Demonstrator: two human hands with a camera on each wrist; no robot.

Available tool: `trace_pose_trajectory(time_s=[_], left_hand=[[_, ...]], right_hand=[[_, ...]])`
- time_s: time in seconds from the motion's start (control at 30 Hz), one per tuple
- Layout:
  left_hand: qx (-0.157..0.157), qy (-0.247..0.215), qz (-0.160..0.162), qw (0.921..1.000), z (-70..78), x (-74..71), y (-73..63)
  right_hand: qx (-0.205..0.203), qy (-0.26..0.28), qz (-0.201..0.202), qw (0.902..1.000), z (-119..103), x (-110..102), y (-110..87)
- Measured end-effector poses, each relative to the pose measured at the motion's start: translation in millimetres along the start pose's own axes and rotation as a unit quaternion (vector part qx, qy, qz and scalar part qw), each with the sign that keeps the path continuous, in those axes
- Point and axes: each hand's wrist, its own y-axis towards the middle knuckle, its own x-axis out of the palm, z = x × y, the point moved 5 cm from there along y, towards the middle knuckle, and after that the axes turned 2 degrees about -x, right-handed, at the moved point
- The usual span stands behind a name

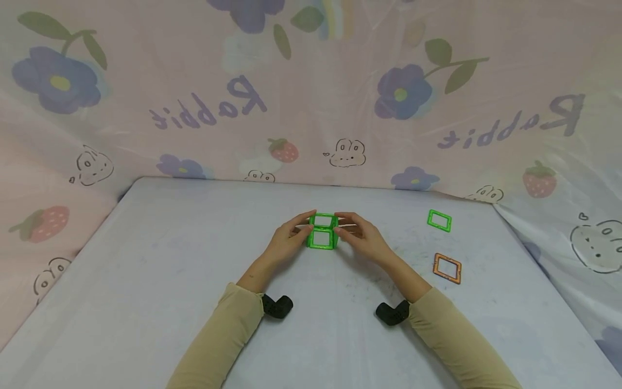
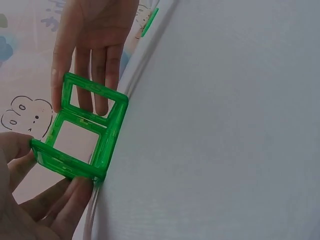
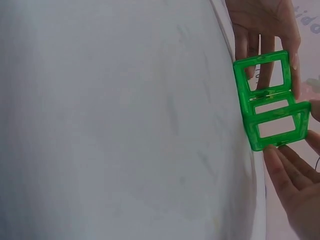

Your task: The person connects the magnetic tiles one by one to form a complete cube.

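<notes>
Several green square magnetic tiles (image 1: 322, 239) with hollow centres stand joined edge to edge as a small box, in the middle of the table. My left hand (image 1: 285, 241) grips its left side, thumb at the front edge and fingers behind. From the right, my right hand (image 1: 365, 237) holds the opposite side the same way. Seen in the left wrist view, the tile box (image 2: 114, 131) has an open side, and the left fingertips (image 2: 80, 186) press along one wall. In the right wrist view, the right hand (image 3: 295, 187) has fingertips and thumb at opposite edges of a wall.
Two more square tiles lie flat on the white table (image 1: 160, 270) to the right: a green tile (image 1: 428, 219) farther back and an orange tile (image 1: 435, 266) nearer. A printed curtain (image 1: 311, 108) rises behind the table. Black wrist mounts (image 1: 278, 307) sit below both sleeves.
</notes>
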Motion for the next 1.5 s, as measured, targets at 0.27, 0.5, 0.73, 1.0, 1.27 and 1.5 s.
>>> trace_pose_trajectory(time_s=[0.27,0.5,0.73,1.0,1.27,1.5], left_hand=[[-0.004,0.0,0.005,1.0,0.6,-0.4,-0.3],[-0.008,0.005,0.008,0.9999,4.1,-1.2,-1.6],[0.008,0.003,0.007,0.9999,4.9,-1.1,-1.4],[0.018,-0.004,0.013,0.9997,6.7,-0.6,-1.9],[0.021,-0.005,0.017,0.9996,6.2,-0.9,-1.3],[0.026,0.006,0.026,0.9993,6.2,-1.5,-0.2]], right_hand=[[0.015,0.015,-0.012,0.9997,0,1,1.1],[0.012,0.013,-0.01,0.9998,1,0,2.1],[0.012,0.001,0.005,0.9999,-11,-2,1.3],[0.023,0.002,0.052,0.9984,1,-6,4.2],[0.044,-0.024,0.046,0.9977,1,-6,1.2],[0.051,-0.037,0.046,0.997,1,-7,0.0]])
